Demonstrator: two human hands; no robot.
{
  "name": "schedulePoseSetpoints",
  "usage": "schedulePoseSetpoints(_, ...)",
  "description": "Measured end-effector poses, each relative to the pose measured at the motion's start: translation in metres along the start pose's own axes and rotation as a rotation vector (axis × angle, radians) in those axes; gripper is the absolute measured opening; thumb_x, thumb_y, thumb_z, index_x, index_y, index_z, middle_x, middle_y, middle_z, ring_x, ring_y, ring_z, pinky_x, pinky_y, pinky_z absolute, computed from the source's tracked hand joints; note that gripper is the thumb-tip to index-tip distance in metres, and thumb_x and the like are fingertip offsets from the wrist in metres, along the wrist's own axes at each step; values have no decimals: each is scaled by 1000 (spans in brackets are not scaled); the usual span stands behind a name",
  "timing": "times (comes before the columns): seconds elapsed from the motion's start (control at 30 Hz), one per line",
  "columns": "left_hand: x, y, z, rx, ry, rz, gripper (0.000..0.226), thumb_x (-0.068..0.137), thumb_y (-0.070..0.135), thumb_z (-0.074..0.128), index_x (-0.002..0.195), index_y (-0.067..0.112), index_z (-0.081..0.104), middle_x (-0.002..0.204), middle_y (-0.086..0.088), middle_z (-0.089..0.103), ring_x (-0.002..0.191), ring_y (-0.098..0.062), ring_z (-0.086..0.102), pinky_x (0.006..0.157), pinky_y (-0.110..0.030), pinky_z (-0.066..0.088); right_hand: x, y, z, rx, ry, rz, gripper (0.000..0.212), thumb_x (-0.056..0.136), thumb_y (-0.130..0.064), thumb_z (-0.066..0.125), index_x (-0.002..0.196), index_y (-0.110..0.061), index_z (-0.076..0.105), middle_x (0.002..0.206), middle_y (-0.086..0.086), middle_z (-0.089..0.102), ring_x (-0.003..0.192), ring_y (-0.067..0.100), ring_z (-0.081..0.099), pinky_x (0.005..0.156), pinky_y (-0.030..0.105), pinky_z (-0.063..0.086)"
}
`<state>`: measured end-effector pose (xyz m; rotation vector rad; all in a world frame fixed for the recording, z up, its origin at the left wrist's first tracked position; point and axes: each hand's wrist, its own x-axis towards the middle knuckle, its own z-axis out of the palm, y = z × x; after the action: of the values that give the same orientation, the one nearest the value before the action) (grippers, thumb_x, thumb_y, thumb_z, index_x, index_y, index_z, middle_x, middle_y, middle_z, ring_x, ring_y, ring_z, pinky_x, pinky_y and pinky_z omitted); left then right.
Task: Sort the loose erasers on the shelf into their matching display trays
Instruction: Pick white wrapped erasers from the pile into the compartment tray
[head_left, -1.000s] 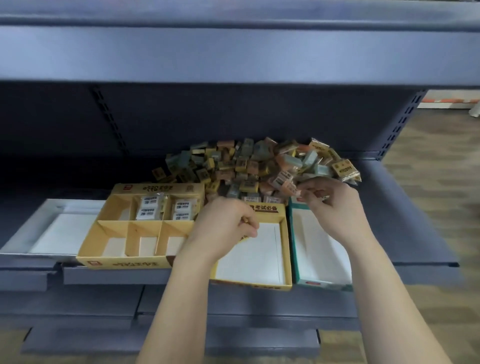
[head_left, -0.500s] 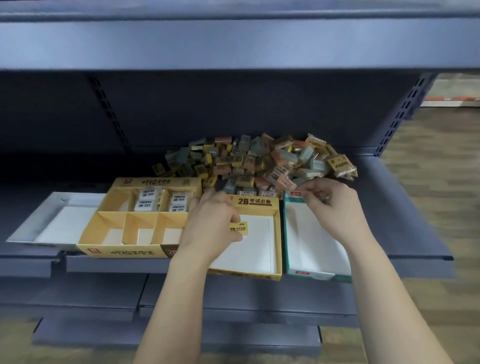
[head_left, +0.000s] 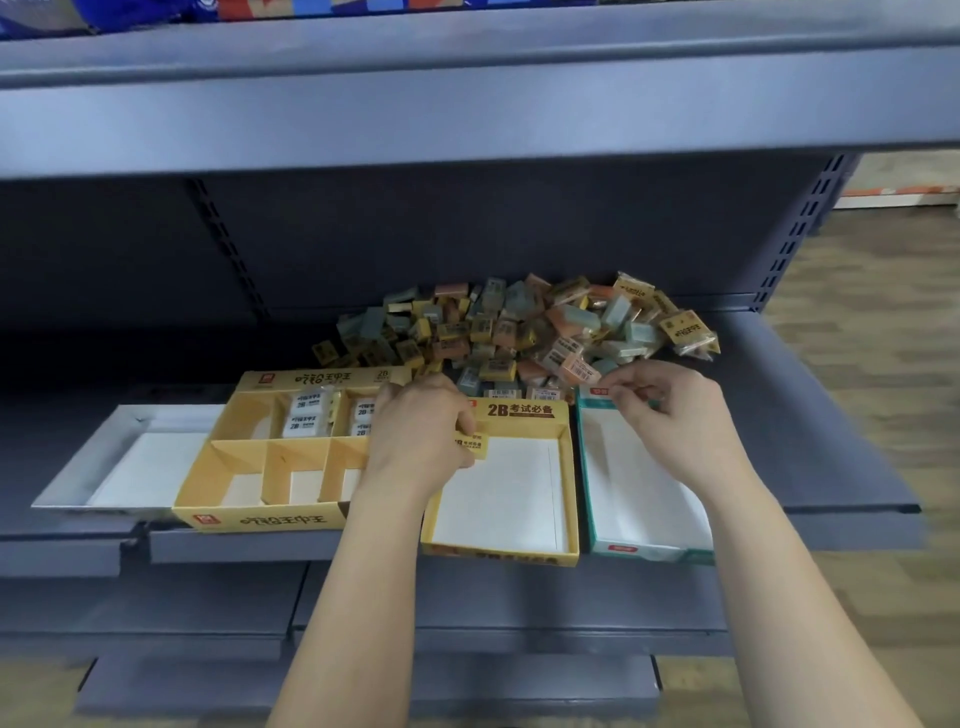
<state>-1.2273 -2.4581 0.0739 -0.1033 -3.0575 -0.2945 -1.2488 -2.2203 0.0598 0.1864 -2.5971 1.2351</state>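
Grey shelf (head_left: 810, 447), wooden floor (head_left: 883, 322) — yellow eraser (head_left: 470, 446) tight in left hand (head_left: 415, 434), right hand (head_left: 675, 418) unclear

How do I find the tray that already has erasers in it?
Look at the front edge of the grey metal shelf. Second from the left sits the yellow cardboard tray, the only one split into compartments.
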Motion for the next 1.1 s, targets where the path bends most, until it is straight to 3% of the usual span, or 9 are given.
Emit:
schedulePoseSetpoints(0.13, 1, -2, 3, -1, 20, 14, 19, 74, 25, 80, 87, 31, 67, 138, 13, 51, 120, -12, 50, 102, -35, 22, -1, 4, 2, -6, -7, 15, 17, 91, -14, 61, 94, -24, 74, 90, -12, 69, 84, -5, 61, 64, 2, 42)
schedulePoseSetpoints(0.27, 4, 1, 4, 16, 6, 27, 35, 73, 39, 80, 88, 33, 49, 117, 14, 59, 101, -13, 56, 96, -36, 25, -1, 3, 3, -5, -4, 9, 18, 91, -12, 61, 91, -24, 74, 90, -13, 69, 84, -4, 61, 66, 3, 43)
schedulePoseSetpoints(0.4, 8, 0, 7, 19, 14, 12, 39, 74, 41, 78, 92, 35, 45, 113, 14, 59, 98, -14, 55, 96, -37, 28, -3, 3, 4, 24, -10, 15, 21, 91, -12, 60, 88, -28, 72, 89, -17, 68, 84, -8, 60, 68, 3, 42)
schedulePoseSetpoints(0.7, 6, 2, 10, 35, 6, -26, 66, 74, 50, 76, 132, 35, 48, 125, 10, 60, 110, -17, 56, 101, -38, 26, -3, 10, 4, 1, -14, 13, 17, 92, -15, 61, 94, -26, 74, 88, -20, 66, 85, -9, 58, 65, 2, 40)
schedulePoseSetpoints(0.83, 6, 5, 8, -15, 15, -23, 54, 83, 59, 63, 129, 33, 54, 127, 10, 57, 112, -16, 54, 99, -39, 26, -3, 11, 1, -14, 1, 18, 17, 91, -14, 61, 91, -27, 73, 85, -18, 66, 80, -7, 59, 64, 5, 41)
schedulePoseSetpoints(1.1, 10, 20, 6, -171, 154, -57, 26, 99, 40, 47, 118, 30, 62, 127, 10, 60, 113, -19, 55, 103, -42, 27, 16, 12, 0, -86, -40, 22, 19, 93, -18, 58, 100, -24, 75, 96, -10, 68, 82, 1, 57, 60, 7, 39)
